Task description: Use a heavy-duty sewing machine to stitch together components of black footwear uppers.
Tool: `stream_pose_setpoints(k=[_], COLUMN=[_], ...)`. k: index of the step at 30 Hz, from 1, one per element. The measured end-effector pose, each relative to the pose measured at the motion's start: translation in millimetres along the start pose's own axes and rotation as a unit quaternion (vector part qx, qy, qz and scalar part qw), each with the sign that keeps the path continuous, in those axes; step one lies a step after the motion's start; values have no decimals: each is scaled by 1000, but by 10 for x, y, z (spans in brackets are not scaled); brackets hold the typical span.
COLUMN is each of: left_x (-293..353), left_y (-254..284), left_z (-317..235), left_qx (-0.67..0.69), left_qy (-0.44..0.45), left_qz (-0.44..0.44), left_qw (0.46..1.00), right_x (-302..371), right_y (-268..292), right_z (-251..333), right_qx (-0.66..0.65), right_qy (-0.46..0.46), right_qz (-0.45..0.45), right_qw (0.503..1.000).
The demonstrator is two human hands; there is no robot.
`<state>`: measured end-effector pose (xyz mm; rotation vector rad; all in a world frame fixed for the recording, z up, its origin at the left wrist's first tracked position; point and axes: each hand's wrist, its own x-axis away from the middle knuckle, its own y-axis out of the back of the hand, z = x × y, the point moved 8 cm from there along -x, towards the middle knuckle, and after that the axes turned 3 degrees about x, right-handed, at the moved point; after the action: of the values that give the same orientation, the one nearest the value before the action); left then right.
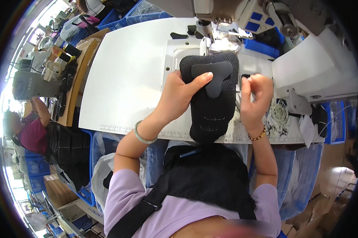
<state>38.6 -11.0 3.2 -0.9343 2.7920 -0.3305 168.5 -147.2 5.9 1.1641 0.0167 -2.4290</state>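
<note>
My left hand (181, 93) grips a long black padded fabric piece (210, 113) by its left edge. Its thumb presses on a smooth dark grey Y-shaped patch (216, 85) lying on the textured wide end. Light stitch marks show near the narrower end, which hangs toward my apron. To the right of the fabric, my right hand (256, 97) is raised with fingers curled in a pinch. A small dark bit shows by its fingertips; what it holds, if anything, I cannot make out. Just beyond the fabric stands the sewing machine's needle area (204, 37), lit by a lamp.
The white sewing table (123, 79) has a ruler strip along its near edge. Small black pieces (179, 35) lie beside the machine. A coil of pale cord (279, 112) and thread scraps sit at right. Blue crates (299, 174) stand below; at far left another person works.
</note>
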Motion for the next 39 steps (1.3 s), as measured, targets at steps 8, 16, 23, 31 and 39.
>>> stream_pose_setpoints(k=[8,16,23,31,39], left_x=[-2,-111,-476,-567,-565], left_y=[-20,284,159,103,103], left_z=[-124,-273,-288,-322,-326], left_qx=[134,85,87,100,72], left_qy=[-21,6,-10,-54,-64], left_qz=[-38,-102,-45,-33,-35], left_qw=[990,991,995,993,995], right_x=[27,-344,-469,-515,-561], right_y=[-257,-585,-478,-464,-431], right_z=[695,759,574,487,507], right_qx=[237,167,160,133,111], right_qy=[440,348,314,267,232], right_qz=[3,168,113,124,127], right_qw=[866,907,929,947,958])
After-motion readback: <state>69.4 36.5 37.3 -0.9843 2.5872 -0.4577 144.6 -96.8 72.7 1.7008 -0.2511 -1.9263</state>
